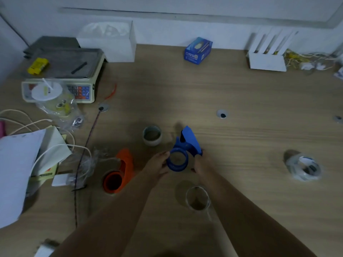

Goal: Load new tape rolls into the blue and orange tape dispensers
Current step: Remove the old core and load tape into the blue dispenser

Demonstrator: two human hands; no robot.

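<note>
1. The wooden counter [241, 101] fills nearly the whole view, with a pale wall along its far edge.
2. A weighing scale [61, 75] stands at 10 o'clock, and a yellow packet [38, 66] lies on its platform.
3. A stack of white papers [16, 164] lies at 8 o'clock, with white cables [55, 151] looping over it.
4. A white box [113, 43] stands against the wall at 11 o'clock; a white slotted holder [267, 54] stands at 1 o'clock.
5. The orange tape dispenser [120, 171] lies on the counter at 8 o'clock from the middle, just left of the left forearm, touched by neither hand.
6. The blue tape dispenser [183, 151] is just below the middle, held between both hands, its round hub toward the camera and its flat end pointing to 12 o'clock.
7. The left hand [157, 166] grips the hub's left edge with its fingers.
8. The right hand [202, 164] clasps the dispenser's right side.
9. A wrapped tape roll [304, 167] lies well apart at 3 o'clock.
10. A clear tape roll [197, 198] stands at 6 o'clock, near the right forearm.
11. A small blue carton [197, 51] sits at 12 o'clock.
12. A grey cardboard tape core [152, 135] stands just beyond the left hand, at 11 o'clock from the blue dispenser.
</note>
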